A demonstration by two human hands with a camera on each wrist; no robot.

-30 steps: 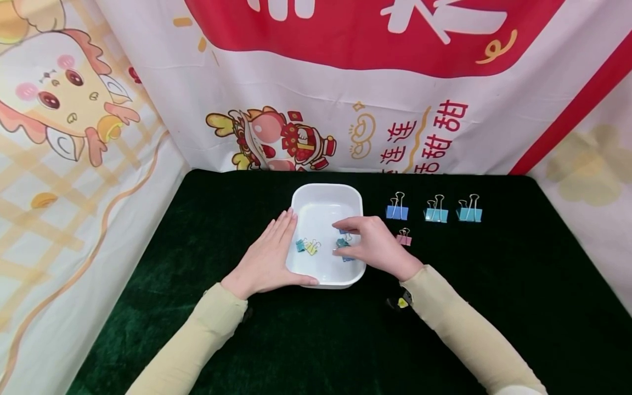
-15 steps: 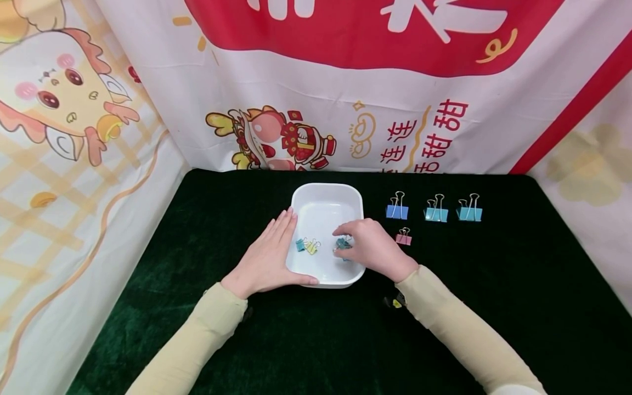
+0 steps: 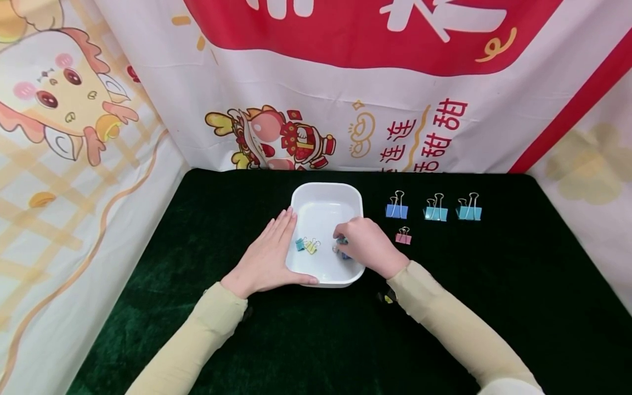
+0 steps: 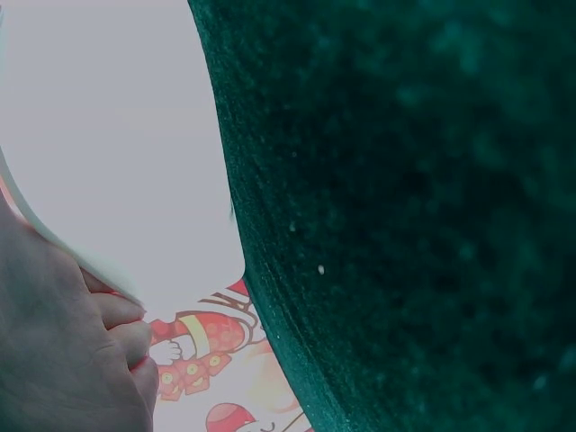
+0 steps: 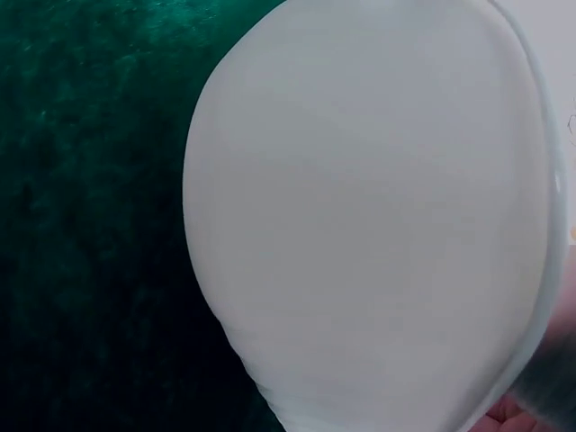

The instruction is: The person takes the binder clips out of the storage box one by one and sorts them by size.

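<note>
A white rectangular tray stands on the dark cloth. My left hand lies along its left side with straight fingers, its thumb at the front rim. In the left wrist view, that hand's fingers are against the tray wall. My right hand reaches over the right rim and pinches a small teal binder clip, largely covered by the fingers. A blue binder clip shows just below it. At the tray's left lie a teal binder clip and a yellow one.
To the right of the tray, a large blue binder clip and two light blue ones stand in a row. A pink binder clip is in front of the blue one. A printed curtain hangs behind the table.
My right hand has shifted slightly left and deeper into the tray, and its spread fingers have drawn together on the small teal binder clip. The left hand stays put.
</note>
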